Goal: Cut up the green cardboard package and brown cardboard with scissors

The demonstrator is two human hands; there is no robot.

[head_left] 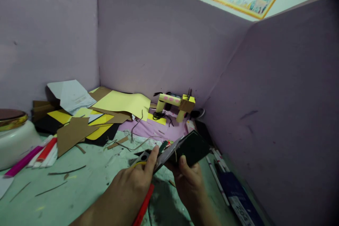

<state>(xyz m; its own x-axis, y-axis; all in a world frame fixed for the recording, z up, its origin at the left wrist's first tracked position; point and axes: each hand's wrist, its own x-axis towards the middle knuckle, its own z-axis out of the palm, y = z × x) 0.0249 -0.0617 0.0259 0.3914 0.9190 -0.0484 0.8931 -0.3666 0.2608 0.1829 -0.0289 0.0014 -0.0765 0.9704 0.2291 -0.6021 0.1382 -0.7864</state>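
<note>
In both hands, above the table, is a piece of dark card (192, 148), tilted, with a greyish surface facing left. My right hand (188, 174) grips its lower edge, the thumb pressed on the dark face. My left hand (136, 178) is closed at the card's left edge, its index finger stretched along the greyish side; its other fingertips are mostly hidden. A yellow loop (139, 164) shows just beyond the left knuckles, and a red strip-like object (144, 205) lies under that hand; I cannot make out what either belongs to.
A giraffe-like paper figure (171, 99) stands by the back wall, near black string (160, 115). Paper and cardboard sheets (124, 104) pile up at left, beside coloured rolls (25, 162) and a white round container (17, 144). A blue box (238, 192) lies at right.
</note>
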